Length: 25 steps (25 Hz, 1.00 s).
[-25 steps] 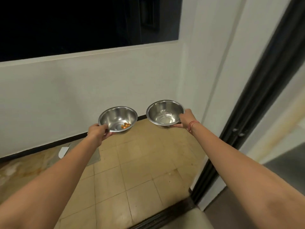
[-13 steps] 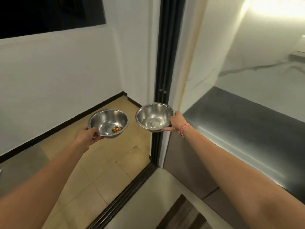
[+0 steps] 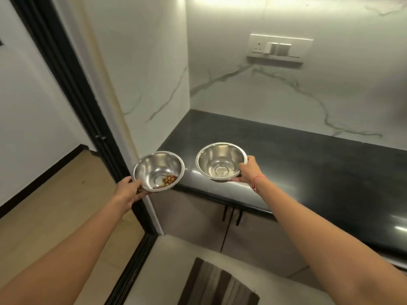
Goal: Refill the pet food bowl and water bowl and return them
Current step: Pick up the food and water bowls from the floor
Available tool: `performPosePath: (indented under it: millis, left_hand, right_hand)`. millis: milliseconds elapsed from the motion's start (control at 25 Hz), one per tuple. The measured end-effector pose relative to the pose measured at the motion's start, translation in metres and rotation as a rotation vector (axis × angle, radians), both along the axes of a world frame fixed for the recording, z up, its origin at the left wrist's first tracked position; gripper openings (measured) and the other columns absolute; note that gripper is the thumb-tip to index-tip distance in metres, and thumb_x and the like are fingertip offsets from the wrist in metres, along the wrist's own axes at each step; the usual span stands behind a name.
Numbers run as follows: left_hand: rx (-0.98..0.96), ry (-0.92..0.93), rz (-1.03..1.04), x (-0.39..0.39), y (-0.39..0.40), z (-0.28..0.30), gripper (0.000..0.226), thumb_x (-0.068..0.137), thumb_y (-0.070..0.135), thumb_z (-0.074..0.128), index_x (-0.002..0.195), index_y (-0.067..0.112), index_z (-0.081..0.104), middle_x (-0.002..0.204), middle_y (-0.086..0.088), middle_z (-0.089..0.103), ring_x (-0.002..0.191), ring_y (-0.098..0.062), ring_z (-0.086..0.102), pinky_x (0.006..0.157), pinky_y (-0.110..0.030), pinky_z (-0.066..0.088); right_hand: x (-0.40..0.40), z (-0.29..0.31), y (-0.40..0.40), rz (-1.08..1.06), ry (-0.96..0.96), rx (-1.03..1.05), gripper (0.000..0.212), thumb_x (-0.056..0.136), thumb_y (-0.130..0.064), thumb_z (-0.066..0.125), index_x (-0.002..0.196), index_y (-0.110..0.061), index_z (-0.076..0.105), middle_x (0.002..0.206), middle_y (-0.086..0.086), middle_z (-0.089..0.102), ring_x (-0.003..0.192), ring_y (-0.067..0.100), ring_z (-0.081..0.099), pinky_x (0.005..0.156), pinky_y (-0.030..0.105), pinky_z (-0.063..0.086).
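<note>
A dark stone counter (image 3: pixel 308 164) runs along a white marble-veined wall, beside a black door frame (image 3: pixel 72 89). The left hand (image 3: pixel 130 191) grips the near rim of a steel food bowl (image 3: pixel 154 166) holding a few kibble pieces (image 3: pixel 169 180), just off the counter's corner. The right hand (image 3: pixel 250 170) pinches the rim of the second steel bowl (image 3: pixel 217 158), held above the counter's front edge.
</note>
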<state>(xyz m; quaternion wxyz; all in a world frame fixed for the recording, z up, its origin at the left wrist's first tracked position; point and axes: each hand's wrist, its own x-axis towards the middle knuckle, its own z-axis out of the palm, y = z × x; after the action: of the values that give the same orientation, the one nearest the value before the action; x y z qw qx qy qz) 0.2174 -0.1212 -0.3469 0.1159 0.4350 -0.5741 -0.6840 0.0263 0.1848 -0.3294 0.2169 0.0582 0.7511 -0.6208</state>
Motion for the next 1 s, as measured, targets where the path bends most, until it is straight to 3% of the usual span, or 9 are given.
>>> performPosePath:
  millis: [200, 400, 560, 720, 1000]
  left_hand:
    - [0.004, -0.046, -0.078, -0.092, 0.070, -0.026, 0.034, 0.096, -0.004, 0.052, 0.130, -0.004, 0.052, 0.094, -0.013, 0.060, 0.082, -0.020, 0.062, 0.078, -0.039, 0.056]
    - [0.058, -0.112, -0.124, -0.148, 0.113, -0.057, 0.035, 0.097, -0.005, 0.051, 0.132, -0.001, 0.051, 0.113, -0.019, 0.059, 0.092, -0.025, 0.062, 0.083, -0.040, 0.055]
    - [0.045, -0.119, -0.177, -0.180, 0.117, -0.067, 0.037, 0.097, -0.003, 0.052, 0.134, 0.003, 0.050, 0.123, -0.019, 0.059, 0.103, -0.029, 0.064, 0.084, -0.039, 0.056]
    - [0.061, -0.128, -0.268, -0.200, 0.114, -0.067, 0.036, 0.098, 0.001, 0.053, 0.134, 0.006, 0.050, 0.124, -0.019, 0.060, 0.095, -0.024, 0.066, 0.085, -0.039, 0.058]
    - [0.154, -0.146, -0.354, -0.200, 0.108, -0.067, 0.038, 0.098, 0.005, 0.057, 0.135, 0.009, 0.047, 0.115, -0.017, 0.064, 0.101, -0.031, 0.069, 0.068, -0.031, 0.058]
  right_hand:
    - [-0.059, -0.011, 0.090, -0.136, -0.011, 0.032, 0.041, 0.090, 0.002, 0.039, 0.126, -0.017, 0.040, 0.129, 0.017, 0.047, 0.094, 0.040, 0.068, 0.052, 0.043, 0.061]
    - [-0.074, -0.036, 0.143, -0.228, -0.056, 0.051, 0.043, 0.093, 0.004, 0.036, 0.130, -0.017, 0.037, 0.121, 0.012, 0.046, 0.094, 0.033, 0.065, 0.046, 0.033, 0.059]
    - [-0.071, -0.058, 0.155, -0.336, -0.098, 0.044, 0.042, 0.094, 0.005, 0.035, 0.129, -0.018, 0.037, 0.123, 0.012, 0.044, 0.092, 0.030, 0.063, 0.047, 0.037, 0.060]
    - [-0.065, -0.072, 0.158, -0.434, -0.120, 0.035, 0.040, 0.094, 0.003, 0.040, 0.125, -0.022, 0.039, 0.124, 0.011, 0.045, 0.100, 0.035, 0.063, 0.056, 0.044, 0.062]
    - [-0.059, -0.086, 0.147, -0.532, -0.166, 0.075, 0.040, 0.097, -0.006, 0.043, 0.132, -0.023, 0.039, 0.128, 0.015, 0.051, 0.103, 0.034, 0.063, 0.059, 0.042, 0.061]
